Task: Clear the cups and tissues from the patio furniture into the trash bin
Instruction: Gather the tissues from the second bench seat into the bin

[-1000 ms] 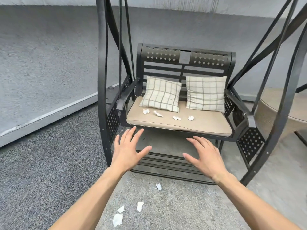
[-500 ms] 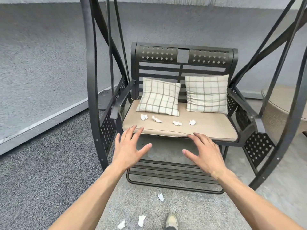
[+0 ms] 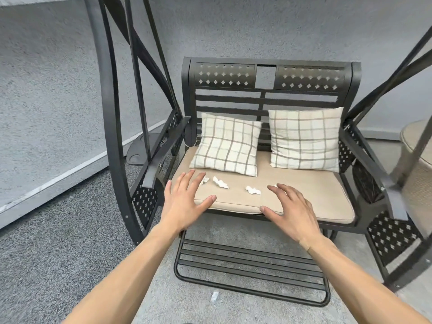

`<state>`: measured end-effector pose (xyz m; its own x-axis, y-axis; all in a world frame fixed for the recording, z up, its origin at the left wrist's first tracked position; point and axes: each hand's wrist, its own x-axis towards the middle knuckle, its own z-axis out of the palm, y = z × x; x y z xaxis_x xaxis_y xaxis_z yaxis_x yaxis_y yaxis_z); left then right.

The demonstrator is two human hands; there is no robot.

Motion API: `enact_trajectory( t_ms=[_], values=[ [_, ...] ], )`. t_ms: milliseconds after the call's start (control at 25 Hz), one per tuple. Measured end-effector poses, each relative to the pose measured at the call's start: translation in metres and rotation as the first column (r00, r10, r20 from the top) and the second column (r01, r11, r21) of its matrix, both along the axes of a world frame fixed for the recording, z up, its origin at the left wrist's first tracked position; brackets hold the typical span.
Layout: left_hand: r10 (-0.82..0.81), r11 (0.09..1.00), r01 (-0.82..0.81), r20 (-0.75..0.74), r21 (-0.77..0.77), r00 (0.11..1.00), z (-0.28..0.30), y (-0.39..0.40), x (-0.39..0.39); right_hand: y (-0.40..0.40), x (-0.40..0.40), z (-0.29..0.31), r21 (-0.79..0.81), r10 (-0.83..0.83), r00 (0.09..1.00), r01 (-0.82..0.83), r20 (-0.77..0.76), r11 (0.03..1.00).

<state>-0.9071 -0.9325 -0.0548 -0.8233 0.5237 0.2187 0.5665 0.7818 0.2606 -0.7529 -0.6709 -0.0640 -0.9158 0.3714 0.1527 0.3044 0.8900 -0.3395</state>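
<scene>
**Reaching for seat tissues**

My left hand (image 3: pixel 184 202) and right hand (image 3: pixel 292 211) hover over the seat cushion (image 3: pixel 304 185), fingers spread wide, holding nothing, ready to scoop. Tissues (image 3: pixel 220 182) lie along its front, one more on the floor (image 3: pixel 214 296).

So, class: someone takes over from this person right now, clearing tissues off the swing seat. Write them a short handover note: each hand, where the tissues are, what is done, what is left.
Left hand: open, fingers spread over the front left of the seat cushion, holding nothing.
Right hand: open, over the cushion's front edge, holding nothing.
Tissues: one at the left fingertips, one beside it, one mid-cushion, and a white scrap showing at the right hand's fingertips. Another tissue lies on the floor in front of the footrest.
Done: nothing picked up yet.
Left: gather all tissues and bin them. No cups or bin in view.
</scene>
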Motion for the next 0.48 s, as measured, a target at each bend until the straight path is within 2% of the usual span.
enact_trajectory(
  t_ms=[280,480],
  values=[
    [-0.019,0.999,0.02,0.015,-0.04,1.0,-0.013,0.022,-0.061,0.022,-0.048,-0.017,-0.052,-0.036,0.998,0.038,0.047,0.998],
    [-0.075,0.997,0.075,0.029,-0.014,0.997,-0.03,0.04,-0.134,0.028,-0.101,-0.027,-0.052,-0.106,0.993,0.109,0.048,0.993]
  ],
)
